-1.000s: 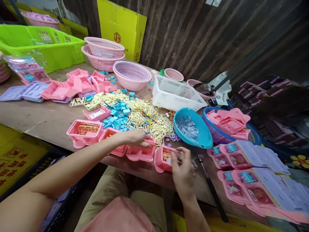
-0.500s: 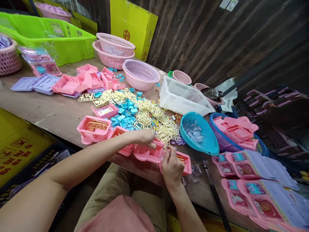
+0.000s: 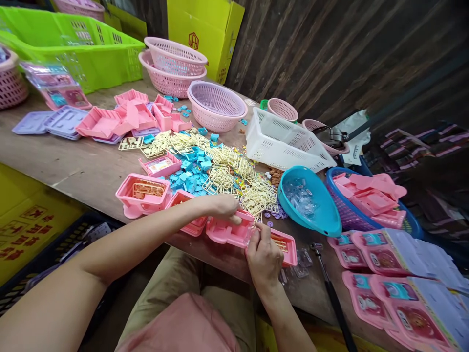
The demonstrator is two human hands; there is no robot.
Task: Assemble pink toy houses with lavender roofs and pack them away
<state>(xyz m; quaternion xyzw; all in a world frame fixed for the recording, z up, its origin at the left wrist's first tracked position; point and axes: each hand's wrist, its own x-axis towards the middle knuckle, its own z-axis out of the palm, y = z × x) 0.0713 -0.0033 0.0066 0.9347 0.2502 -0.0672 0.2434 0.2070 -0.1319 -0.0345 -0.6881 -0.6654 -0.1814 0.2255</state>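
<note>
A pink plastic toy case (image 3: 229, 234) lies open side up near the front edge of the table. My left hand (image 3: 225, 209) is closed over its back rim, fingers reaching inside. At the case's right end, my right hand (image 3: 266, 254) is closed, its thumb and fingertips pressing what looks like a small clear plastic piece (image 3: 251, 231) against the end wall. My fingers partly hide that piece. More pink cases with tan sprue frames inside stand in the row: one at far left (image 3: 142, 193), one under my left forearm (image 3: 194, 226), one behind my right hand (image 3: 287, 247).
Cream sprue frames (image 3: 256, 195) and blue parts (image 3: 192, 168) are heaped behind the row. A blue basin (image 3: 331, 220) of clear pieces, a white basket (image 3: 278, 151), a black-handled tool (image 3: 335, 298) and packed pink-and-purple sets (image 3: 406, 308) stand to the right. Pink baskets (image 3: 220, 115) sit behind.
The view has shifted slightly, so the things on the table appear a little further outward. Both hands keep their places on the pink case, the left hand barely moved.
</note>
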